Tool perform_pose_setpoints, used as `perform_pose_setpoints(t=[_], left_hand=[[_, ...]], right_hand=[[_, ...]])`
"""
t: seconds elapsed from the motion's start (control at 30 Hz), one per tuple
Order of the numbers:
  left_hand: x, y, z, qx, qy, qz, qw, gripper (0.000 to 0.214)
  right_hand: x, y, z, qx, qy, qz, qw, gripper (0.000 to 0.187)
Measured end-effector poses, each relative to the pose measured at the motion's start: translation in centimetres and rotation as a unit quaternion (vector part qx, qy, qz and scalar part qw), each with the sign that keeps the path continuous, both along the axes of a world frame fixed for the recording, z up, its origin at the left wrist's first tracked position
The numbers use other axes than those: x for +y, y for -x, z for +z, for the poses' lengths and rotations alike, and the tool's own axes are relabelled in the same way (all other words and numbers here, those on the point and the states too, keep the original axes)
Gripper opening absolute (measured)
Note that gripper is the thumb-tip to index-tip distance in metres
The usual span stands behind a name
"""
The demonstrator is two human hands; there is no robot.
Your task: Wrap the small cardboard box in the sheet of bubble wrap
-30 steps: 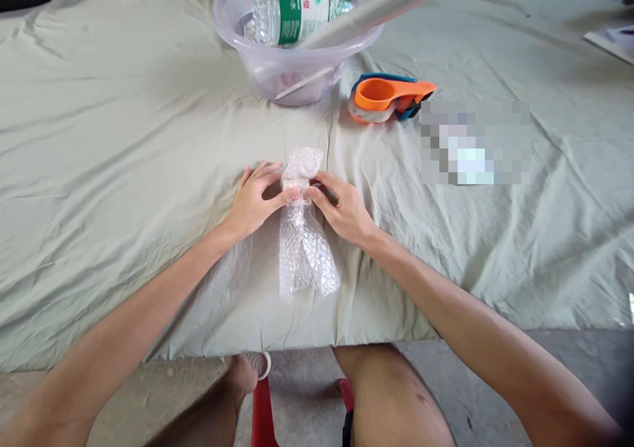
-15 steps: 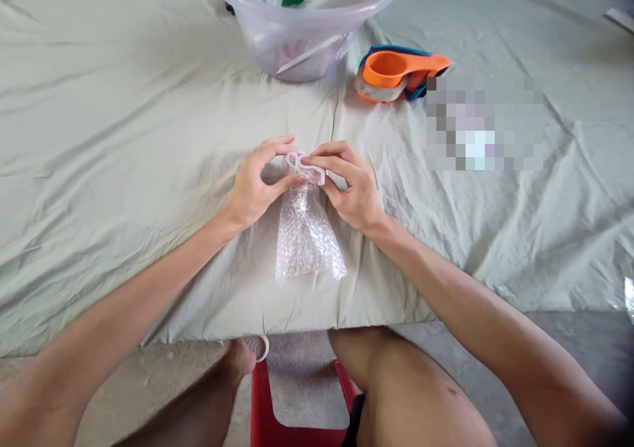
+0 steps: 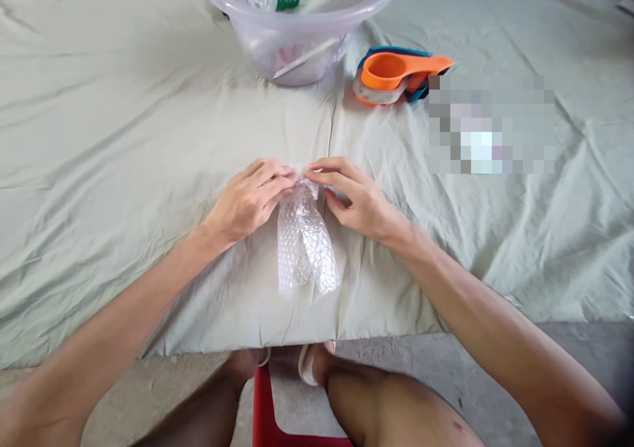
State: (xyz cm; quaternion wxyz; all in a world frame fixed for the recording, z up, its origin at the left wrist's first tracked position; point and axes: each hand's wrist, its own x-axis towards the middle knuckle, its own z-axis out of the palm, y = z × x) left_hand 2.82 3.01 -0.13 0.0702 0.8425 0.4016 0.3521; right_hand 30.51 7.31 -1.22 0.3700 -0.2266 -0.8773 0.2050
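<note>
Bubble-wrap bundle (image 3: pixel 304 242) (knobbly, clear) pinched by left hand (image 3: pixel 247 199), right hand (image 3: pixel 359 199).

Soft, even daylight is filling the frame, leaving the pale green cloth (image 3: pixel 123 137) bright without harsh glare. Shadows are staying faint: a dim patch is lying under the clear bowl (image 3: pixel 297 37) at the upper middle, and gentle shading is tracing the creases of the cloth. The bubble wrap (image 3: pixel 304 245) at the centre is catching small white glints. A pixelated block (image 3: pixel 490 123) is masking part of the upper right. Wide-angle distortion is bending the edges, stretching the forearms toward the lower corners, where the picture is going soft and slightly dark. The centre is staying sharp, while the top edge is looking a little blurred.
</note>
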Motion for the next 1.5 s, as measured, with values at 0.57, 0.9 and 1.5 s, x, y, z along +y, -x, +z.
perform_pose_setpoints(t=[0.57, 0.9, 1.5], left_hand=[[0.0, 1.8, 0.5, 0.108, -0.021, -0.055, 0.992, 0.055], [0.4, -0.3, -0.4, -0.042, -0.019, 0.031, 0.998, 0.017], [-0.4, -1.5, 0.3, -0.145, -0.023, 0.028, 0.989, 0.028]], right_hand=[[0.3, 0.8, -0.2, -0.082, -0.074, -0.043, 0.993, 0.035], [0.1, 1.1, -0.9, -0.045, -0.055, -0.054, 0.996, 0.024], [-0.4, 1.2, -0.5, 0.037, -0.046, -0.055, 0.997, 0.031]])
